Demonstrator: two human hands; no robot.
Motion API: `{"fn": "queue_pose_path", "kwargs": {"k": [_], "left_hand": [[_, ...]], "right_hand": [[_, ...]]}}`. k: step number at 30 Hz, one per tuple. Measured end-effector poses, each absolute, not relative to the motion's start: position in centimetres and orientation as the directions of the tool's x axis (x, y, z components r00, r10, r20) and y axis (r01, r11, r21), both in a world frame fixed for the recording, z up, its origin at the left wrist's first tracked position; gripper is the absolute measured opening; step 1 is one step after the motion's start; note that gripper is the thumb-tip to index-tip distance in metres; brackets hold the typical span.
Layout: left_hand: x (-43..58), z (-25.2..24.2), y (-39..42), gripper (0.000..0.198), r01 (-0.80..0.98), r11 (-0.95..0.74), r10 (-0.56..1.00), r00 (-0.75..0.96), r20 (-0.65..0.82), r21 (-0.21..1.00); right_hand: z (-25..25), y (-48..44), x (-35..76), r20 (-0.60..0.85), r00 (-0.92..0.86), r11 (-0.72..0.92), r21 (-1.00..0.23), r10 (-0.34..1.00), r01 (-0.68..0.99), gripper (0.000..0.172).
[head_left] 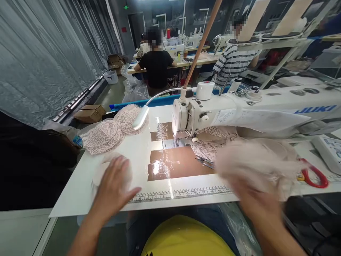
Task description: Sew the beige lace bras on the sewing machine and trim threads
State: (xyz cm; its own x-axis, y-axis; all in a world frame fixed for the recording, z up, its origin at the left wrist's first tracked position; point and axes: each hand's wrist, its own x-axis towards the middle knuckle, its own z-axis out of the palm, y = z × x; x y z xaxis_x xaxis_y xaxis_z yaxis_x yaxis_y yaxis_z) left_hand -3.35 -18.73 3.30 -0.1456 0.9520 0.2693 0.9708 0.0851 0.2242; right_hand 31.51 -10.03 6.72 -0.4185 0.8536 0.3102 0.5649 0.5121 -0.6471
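Observation:
My left hand rests with thumb spread and fingers flat over a small pale fabric piece on the left of the white sewing table. My right hand is smeared by motion at the right front edge, closed on a thin beige fabric that is blurred too. Its fingertips are hidden behind the cloth. Beige lace lies under the arm of the white sewing machine. Small thread snips lie just left of the blurred fabric.
Lace cups are piled at the back left, beneath a lamp head. Red-handled scissors lie far right by a control box. A ruler strip runs along the front edge. Two people sit at machines beyond.

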Motion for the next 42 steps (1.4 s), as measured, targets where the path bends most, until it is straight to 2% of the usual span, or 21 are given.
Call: {"fn": "queue_pose_path", "kwargs": {"k": [1, 2, 3, 4, 5, 7, 10, 12, 14, 16, 18, 21, 23, 25, 27, 28, 31, 32, 35, 39, 42], "left_hand": [[-1.7, 4.0, -18.4, 0.081, 0.959, -0.02, 0.968, -0.051, 0.245, 0.282], [0.0, 4.6, -18.0, 0.083, 0.921, -0.159, 0.972, 0.082, 0.221, 0.357], [1.5, 5.0, -17.5, 0.08, 0.861, -0.27, 0.96, 0.204, 0.193, 0.431], [2.7, 5.2, -17.0, 0.07, 0.805, -0.307, 0.952, 0.262, 0.158, 0.507], [3.3, 5.1, -16.7, 0.057, 0.764, -0.287, 0.957, 0.259, 0.133, 0.578], [3.2, 4.5, -16.3, 0.042, 0.744, -0.186, 0.982, 0.126, 0.138, 0.642], [1.0, 3.3, -16.6, 0.033, 0.787, 0.009, 0.965, -0.169, 0.203, 0.616], [0.2, 3.0, -17.0, 0.027, 0.732, 0.097, 0.952, -0.266, 0.152, 0.674], [0.6, 3.3, -17.4, 0.027, 0.519, 0.12, 0.978, -0.207, -0.012, 0.847], [1.9, 4.1, -17.8, 0.039, 0.184, 0.132, 0.989, 0.047, -0.142, 0.974], [3.2, 4.9, -18.0, 0.064, -0.064, 0.177, 0.943, 0.298, -0.15, 0.982], [3.9, 5.3, -17.9, 0.1, -0.164, 0.244, 0.889, 0.432, -0.153, 0.956], [3.3, 4.8, -17.7, 0.101, -0.178, 0.232, 0.919, 0.363, -0.155, 0.956], [2.6, 4.1, -17.3, 0.094, -0.163, 0.153, 0.977, 0.175, -0.124, 0.975], [2.1, 3.5, -17.0, 0.087, -0.114, 0.113, 0.994, 0.026, -0.11, 0.987], [2.0, 3.2, -16.8, 0.083, -0.099, 0.139, 0.99, 0.032, -0.136, 0.985], [2.3, 2.7, -16.6, 0.062, -0.114, 0.311, 0.936, 0.209, -0.283, 0.944], [2.4, 2.6, -16.7, 0.051, -0.126, 0.345, 0.924, 0.217, -0.314, 0.93], [2.9, 2.2, -16.8, 0.027, -0.183, 0.363, 0.932, 0.069, -0.357, 0.914], [3.6, 1.8, -16.7, 0.02, -0.309, 0.348, 0.913, -0.104, -0.396, 0.885], [3.8, 1.6, -16.5, 0.016, -0.436, 0.285, 0.893, -0.204, -0.402, 0.854]], "right_hand": [[5.7, -9.5, 29.2, 0.295, -0.474, 0.531, -0.68, 0.83, 0.506, 0.027], [4.7, -9.1, 26.9, 0.251, -0.613, 0.551, -0.75, 0.749, 0.366, 0.022], [3.9, -8.9, 25.0, 0.225, -0.723, 0.549, -0.798, 0.653, 0.248, 0.017], [3.4, -8.8, 23.6, 0.246, -0.761, 0.562, -0.807, 0.601, 0.183, 0.013], [3.2, -8.7, 22.7, 0.312, -0.749, 0.594, -0.793, 0.585, 0.133, 0.009], [3.5, -8.6, 22.5, 0.431, -0.681, 0.654, -0.751, 0.592, 0.094, 0.009], [4.6, -7.9, 23.9, 0.552, -0.515, 0.702, -0.698, 0.655, 0.145, 0.016], [4.9, -7.3, 24.5, 0.566, -0.403, 0.674, -0.708, 0.719, 0.209, 0.016], [4.8, -6.9, 24.3, 0.469, -0.387, 0.581, -0.773, 0.794, 0.254, 0.016], [4.3, -6.6, 23.6, 0.257, -0.518, 0.428, -0.871, 0.816, 0.241, 0.017], [3.6, -6.5, 22.9, 0.026, -0.708, 0.201, -0.966, 0.705, 0.165, 0.02], [2.8, -6.7, 22.5, -0.154, -0.885, -0.221, -0.973, 0.439, 0.059, 0.028], [2.5, -6.8, 22.5, -0.166, -0.929, -0.414, -0.91, 0.33, 0.016, 0.033], [2.4, -7.0, 22.6, -0.144, -0.944, -0.492, -0.87, 0.296, -0.021, 0.035], [2.4, -7.0, 22.5, -0.13, -0.942, -0.508, -0.86, 0.308, -0.047, 0.034], [2.4, -7.0, 22.4, -0.129, -0.931, -0.506, -0.86, 0.34, -0.065, 0.033], [2.3, -6.7, 22.2, -0.141, -0.81, -0.469, -0.865, 0.569, -0.178, 0.035], [2.3, -6.6, 22.1, -0.142, -0.737, -0.438, -0.87, 0.66, -0.225, 0.038], [2.1, -6.2, 22.1, -0.122, -0.552, -0.332, -0.895, 0.825, -0.298, 0.045], [2.0, -5.8, 22.3, -0.097, -0.563, -0.258, -0.942, 0.82, -0.214, 0.03], [2.2, -5.6, 22.5, -0.028, -0.622, -0.165, -0.973, 0.782, -0.163, 0.037]]}}
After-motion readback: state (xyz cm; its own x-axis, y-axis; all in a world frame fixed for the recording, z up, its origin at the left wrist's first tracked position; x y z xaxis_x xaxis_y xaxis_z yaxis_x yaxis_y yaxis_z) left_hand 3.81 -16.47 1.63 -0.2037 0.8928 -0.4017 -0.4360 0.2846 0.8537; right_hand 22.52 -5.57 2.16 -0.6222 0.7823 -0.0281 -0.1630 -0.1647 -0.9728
